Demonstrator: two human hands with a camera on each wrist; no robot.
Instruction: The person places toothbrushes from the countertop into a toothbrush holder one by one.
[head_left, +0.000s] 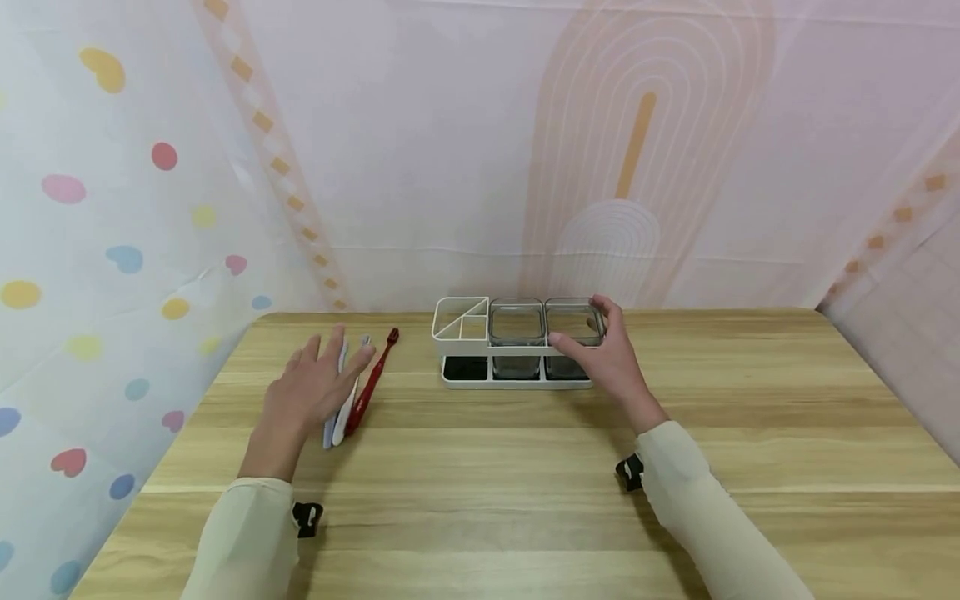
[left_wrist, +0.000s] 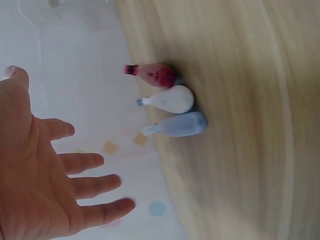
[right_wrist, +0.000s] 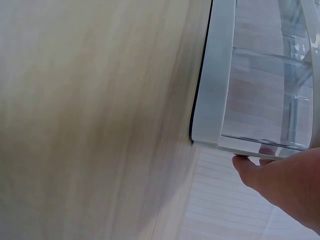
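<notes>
Left hand [head_left: 311, 385] hovers over three toothbrushes near the far left part of the bench [head_left: 480, 467], fingers [left_wrist: 90, 185] spread and straight, gripping nothing. The wrist view shows the palm off the wood, apart from the brushes. Red toothbrush [head_left: 372, 382] lies rightmost, head toward the far edge; white toothbrush [head_left: 349, 404] in the middle; pale blue toothbrush [head_left: 332, 408] on the left, partly hidden under the hand. All three lie side by side, almost touching, handles toward the near edge.

Right hand [head_left: 606, 354] is on the right end of a white rack [head_left: 517, 382] standing at the middle of the far edge. Its fingers curl round the right clear cup [head_left: 573, 327], thumb at the near side; the wrist view shows the thumb tip against the cup's rim. Middle clear cup [head_left: 517, 325] sits beside it in the rack. The rack's left end is a divided white compartment [head_left: 461, 319]. Patterned cloth backdrop [head_left: 480, 150] hangs behind the bench.
</notes>
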